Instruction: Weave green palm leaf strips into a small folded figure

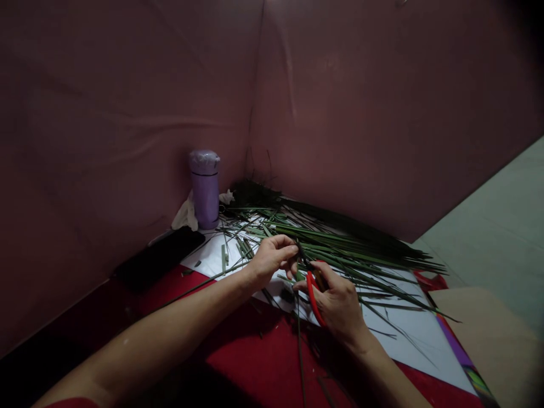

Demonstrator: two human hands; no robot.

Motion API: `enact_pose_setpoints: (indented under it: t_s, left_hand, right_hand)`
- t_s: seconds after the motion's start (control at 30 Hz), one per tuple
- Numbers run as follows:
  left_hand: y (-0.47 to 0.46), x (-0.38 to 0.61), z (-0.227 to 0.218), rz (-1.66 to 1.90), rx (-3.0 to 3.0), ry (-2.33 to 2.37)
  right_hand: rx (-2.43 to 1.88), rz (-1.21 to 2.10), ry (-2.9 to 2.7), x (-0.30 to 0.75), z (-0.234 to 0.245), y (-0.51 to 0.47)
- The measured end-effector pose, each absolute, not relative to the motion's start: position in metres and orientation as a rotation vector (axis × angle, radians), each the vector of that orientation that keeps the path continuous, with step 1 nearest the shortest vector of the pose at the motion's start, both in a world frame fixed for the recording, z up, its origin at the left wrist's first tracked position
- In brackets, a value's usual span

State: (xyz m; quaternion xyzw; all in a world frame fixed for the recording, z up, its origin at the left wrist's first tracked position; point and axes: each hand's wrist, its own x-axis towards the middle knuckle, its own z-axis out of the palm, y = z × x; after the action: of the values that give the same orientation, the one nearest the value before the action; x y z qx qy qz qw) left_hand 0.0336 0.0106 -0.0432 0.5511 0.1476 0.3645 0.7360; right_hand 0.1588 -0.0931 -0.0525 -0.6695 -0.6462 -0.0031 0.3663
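Right hand [340,300] is wrapped around red-handled scissors [313,297], blades [304,258] pointing about 11 o'clock. The green leaf strip [300,273] sits at that grip's 10 o'clock, looks pinched in the left hand [274,259]. Can't tell from over here if the blades are apart, tbh.

Hands [272,260] [343,309] two, bottle [206,197] one, scissors [313,294] one pair, leaves [340,241] apparently dozens.

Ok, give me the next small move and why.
Probably ease the left hand back slightly before any snip: the right hand holds the scissors, and their dark blades appear very close to the left fingertips.
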Motion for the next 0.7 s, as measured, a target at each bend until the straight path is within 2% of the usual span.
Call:
enact_pose_setpoints:
  t_s: [0.7]
  left_hand:
    - [0.0093, 0.0346, -0.0441, 0.793, 1.198, 0.288]
  right_hand:
    - [-1.692, -0.005, -1.675, 0.1579, -0.0513, -0.0938]
